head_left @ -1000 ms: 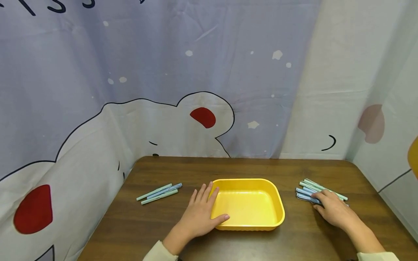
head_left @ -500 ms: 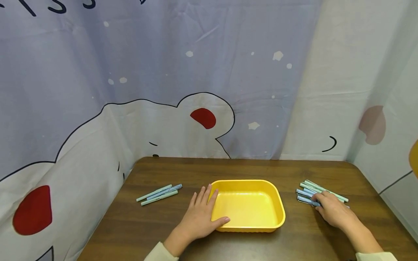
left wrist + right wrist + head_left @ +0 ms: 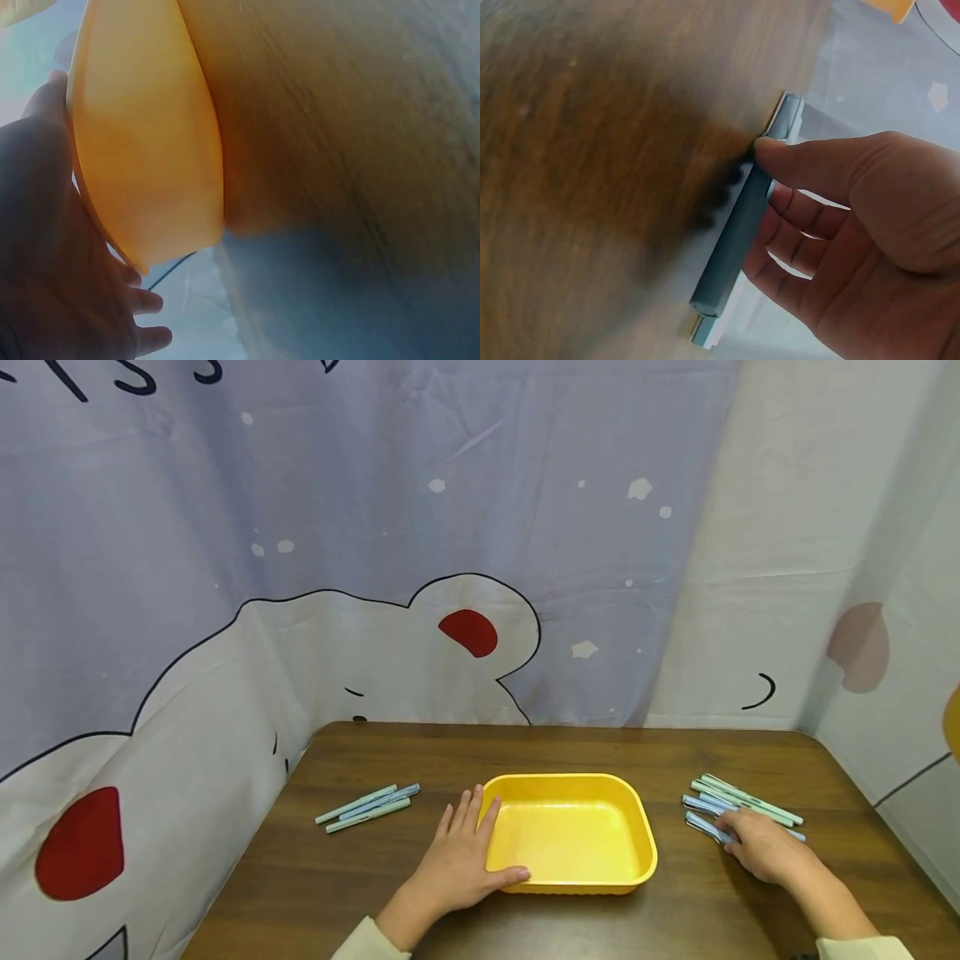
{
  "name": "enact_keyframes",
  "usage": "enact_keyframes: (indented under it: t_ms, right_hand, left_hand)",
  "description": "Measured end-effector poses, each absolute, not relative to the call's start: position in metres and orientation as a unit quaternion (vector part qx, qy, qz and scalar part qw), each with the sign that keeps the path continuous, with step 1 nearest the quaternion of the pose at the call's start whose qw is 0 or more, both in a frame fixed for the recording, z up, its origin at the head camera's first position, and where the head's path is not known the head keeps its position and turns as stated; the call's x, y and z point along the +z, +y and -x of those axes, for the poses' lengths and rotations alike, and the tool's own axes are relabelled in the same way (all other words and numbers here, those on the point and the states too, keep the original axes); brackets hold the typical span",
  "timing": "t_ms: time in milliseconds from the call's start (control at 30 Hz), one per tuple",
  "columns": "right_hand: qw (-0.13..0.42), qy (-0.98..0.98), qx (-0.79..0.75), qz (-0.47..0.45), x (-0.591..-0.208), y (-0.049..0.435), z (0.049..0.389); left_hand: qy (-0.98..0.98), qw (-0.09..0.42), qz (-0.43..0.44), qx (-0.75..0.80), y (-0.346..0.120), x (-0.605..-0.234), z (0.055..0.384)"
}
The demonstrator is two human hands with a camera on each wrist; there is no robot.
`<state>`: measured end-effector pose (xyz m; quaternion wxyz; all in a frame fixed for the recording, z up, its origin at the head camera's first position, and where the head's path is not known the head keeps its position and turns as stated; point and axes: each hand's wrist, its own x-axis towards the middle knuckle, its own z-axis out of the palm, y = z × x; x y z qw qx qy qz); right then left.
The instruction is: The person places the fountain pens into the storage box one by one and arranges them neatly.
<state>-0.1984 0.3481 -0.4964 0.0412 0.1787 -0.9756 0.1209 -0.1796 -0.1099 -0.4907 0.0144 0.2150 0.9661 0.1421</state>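
My left hand [image 3: 459, 864] rests on the left side of a yellow plastic tray [image 3: 643, 831], fingers spread straight over the rim and thumb along the near edge. In the left wrist view the tray's outer wall [image 3: 150, 142] stands close beside that hand. At the right, my right hand [image 3: 767, 843] pinches a blue pen [image 3: 705, 827] between thumb and fingers. The right wrist view shows the thumb on this pen [image 3: 731, 251] near its clip end. Just beyond lie other blue pens [image 3: 700, 806] and light green pens [image 3: 753, 799], partly hidden by the hand.
On the left of the brown wooden table [image 3: 300, 893] lies a small group of pens, two light green [image 3: 367, 817] and one blue [image 3: 401, 794] between them. A printed curtain [image 3: 360, 643] hangs right behind the table and along its sides.
The blue pen in my right hand has shifted slightly toward me, and a gap has opened between it and the other pens. My left hand stays on the tray.
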Motion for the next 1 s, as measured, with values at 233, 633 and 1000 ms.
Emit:
enact_keyframes:
  t_ms: [233,633,1000]
  right_hand:
    - [0.034,-0.973,0.126,-0.189,-0.486,0.342,0.195]
    - [-0.001,-0.972,0.187,-0.144,-0.451,0.314,0.191]
    - [-0.022,-0.966,0.228,-0.122,-0.431,0.287,0.189]
  left_hand:
    - [0.964,0.035,-0.219,0.145,-0.113,-0.491,0.182]
    - [0.964,0.033,-0.226,0.134,-0.115,-0.49,0.185]
    - [0.966,0.033,-0.225,0.124,-0.114,-0.487,0.184]
